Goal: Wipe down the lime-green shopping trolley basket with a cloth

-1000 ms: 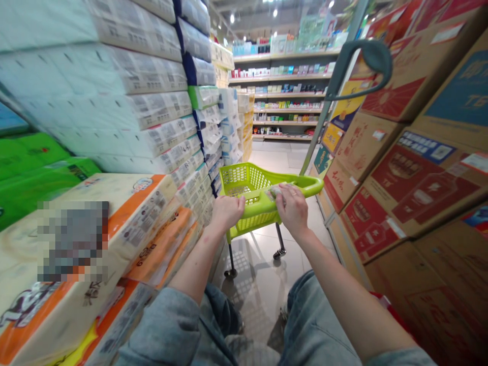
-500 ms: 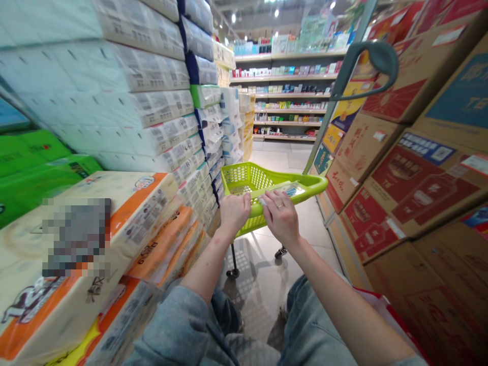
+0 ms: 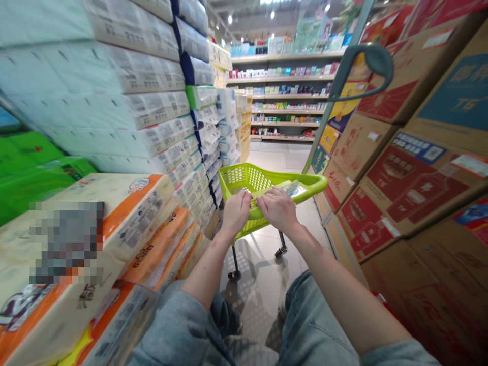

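Note:
A lime-green shopping cart (image 3: 320, 182) with a perforated basket stands in front of me on small dark castors. My left hand (image 3: 237, 211) is closed round its handle bar, thumb side toward the middle. Close beside it, my right hand (image 3: 278, 206) also grips the bar, next to a label panel (image 3: 298, 189) set into the handle. The undersides of both hands' fingers are hidden. The visible part of the basket shows its holed walls; its bottom is only partly in sight.
Tall stacks of tissue packs (image 3: 152, 107) line the left, with orange-and-cream packs (image 3: 152, 190) in front bearing a blurred dark patch. Cardboard cartons (image 3: 409, 178) rise on the right. A grey hook-shaped handle (image 3: 381, 66) juts out there. Stocked shelves (image 3: 285, 79) stand beyond the tiled aisle (image 3: 274, 152).
My right hand has shifted slightly left along the bar, closer to my left hand, and its fingers have curled in more. The surroundings have slid slightly left in view.

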`<state>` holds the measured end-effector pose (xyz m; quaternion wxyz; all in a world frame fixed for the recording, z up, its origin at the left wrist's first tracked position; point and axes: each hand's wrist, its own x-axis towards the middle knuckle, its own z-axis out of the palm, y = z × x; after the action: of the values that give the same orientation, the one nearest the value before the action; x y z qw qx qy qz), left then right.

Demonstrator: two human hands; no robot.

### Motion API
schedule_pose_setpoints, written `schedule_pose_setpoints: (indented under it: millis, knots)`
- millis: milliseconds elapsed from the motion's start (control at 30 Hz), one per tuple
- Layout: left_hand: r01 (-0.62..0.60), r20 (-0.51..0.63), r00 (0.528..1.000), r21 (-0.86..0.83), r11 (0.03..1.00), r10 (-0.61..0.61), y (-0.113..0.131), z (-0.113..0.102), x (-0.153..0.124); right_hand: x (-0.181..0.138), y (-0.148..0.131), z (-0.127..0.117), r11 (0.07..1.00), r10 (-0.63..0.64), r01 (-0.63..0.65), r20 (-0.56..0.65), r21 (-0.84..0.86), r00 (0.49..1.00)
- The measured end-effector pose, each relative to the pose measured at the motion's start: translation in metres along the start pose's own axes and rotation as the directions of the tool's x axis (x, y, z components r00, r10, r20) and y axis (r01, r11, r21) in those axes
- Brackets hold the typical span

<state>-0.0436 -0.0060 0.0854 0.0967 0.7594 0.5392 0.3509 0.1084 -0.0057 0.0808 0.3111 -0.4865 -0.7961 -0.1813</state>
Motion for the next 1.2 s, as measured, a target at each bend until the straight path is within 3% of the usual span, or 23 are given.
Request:
schedule_pose_setpoints:
  millis: [167, 500, 733, 833, 933, 1000, 1100, 1200]
  knots:
    - [-0.026, -0.004, 1.0, -0.233, 0.972, 0.026, -0.017, 0.0, -0.001, -0.005, 0.004, -0.003, 1.0, 0.0, 0.0, -0.011, 0.002, 1.0]
    - [-0.024, -0.071, 0.997, -0.18, 0.983, 0.011, -0.01, 0.015, -0.006, 0.005, -0.012, -0.008, 0.983, 0.124, -0.112, 0.082, -0.144, 0.989]
    - [-0.053, -0.031, 0.998, -0.315, 0.947, 0.046, -0.015, 0.008, -0.005, -0.009, -0.008, -0.012, 0.998, 0.045, -0.042, 0.052, -0.05, 0.998]
    - [-0.053, -0.019, 0.999, -0.409, 0.911, 0.05, -0.021, 0.011, -0.005, -0.005, -0.009, -0.018, 0.994, 0.091, -0.08, 0.164, -0.073, 0.982]
    - [-0.083, -0.068, 0.996, -0.411, 0.908, 0.06, -0.023, 0.018, -0.006, 0.004, -0.014, -0.024, 0.98, 0.168, -0.124, 0.313, -0.155, 0.935]
    - [-0.102, -0.101, 0.993, -0.399, 0.911, 0.067, -0.022, 0.023, -0.007, 0.009, -0.02, -0.026, 0.972, 0.203, -0.143, 0.349, -0.189, 0.915]
    - [-0.099, -0.137, 0.989, -0.406, 0.908, 0.047, -0.019, 0.027, -0.009, 0.005, -0.03, -0.024, 0.969, 0.226, -0.185, 0.288, -0.162, 0.931]
    - [-0.077, -0.15, 0.989, -0.447, 0.891, 0.01, -0.018, 0.028, -0.009, -0.009, -0.045, -0.018, 0.972, 0.231, -0.223, 0.112, -0.078, 0.967]
